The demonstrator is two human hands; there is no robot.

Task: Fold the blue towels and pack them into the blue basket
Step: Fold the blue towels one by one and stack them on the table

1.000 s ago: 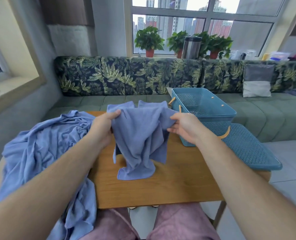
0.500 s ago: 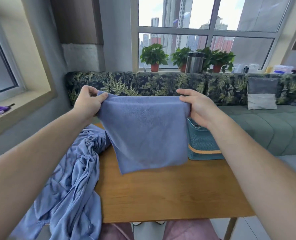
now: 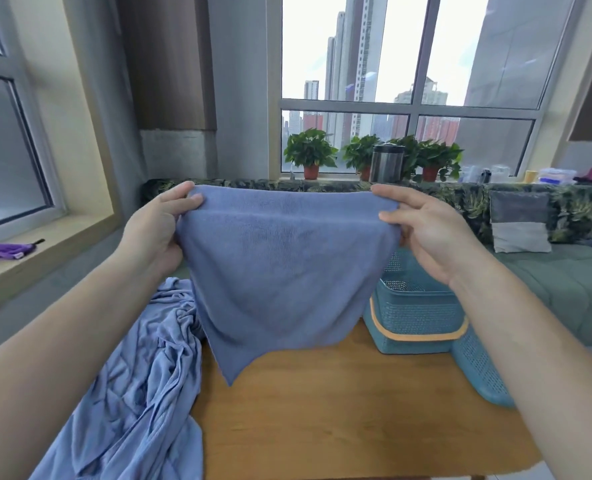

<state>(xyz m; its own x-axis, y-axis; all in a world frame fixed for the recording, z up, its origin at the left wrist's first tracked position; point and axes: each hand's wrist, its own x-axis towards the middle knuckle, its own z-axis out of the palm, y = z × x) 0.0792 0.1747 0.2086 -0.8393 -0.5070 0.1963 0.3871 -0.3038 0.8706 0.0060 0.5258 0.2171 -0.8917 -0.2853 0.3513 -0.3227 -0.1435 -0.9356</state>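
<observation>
A blue towel (image 3: 280,278) hangs spread out in the air above the wooden table (image 3: 339,410). My left hand (image 3: 159,233) pinches its upper left corner and my right hand (image 3: 426,233) pinches its upper right corner. The towel's lowest corner dangles just over the tabletop. Behind the towel and under my right hand stands the blue basket (image 3: 416,317) with an orange band; its left part is hidden by the towel. A heap of crumpled blue cloth (image 3: 142,386) lies on the table's left side and spills over the edge.
The basket's blue perforated lid (image 3: 481,372) leans at the table's right edge. A leaf-patterned sofa (image 3: 578,209) with a grey cushion (image 3: 518,223) runs behind the table. Potted plants (image 3: 310,154) and a steel canister (image 3: 386,162) stand on the windowsill.
Both hands lifted the towel from the table into the air and pulled it wide apart. My view tilted upward.
</observation>
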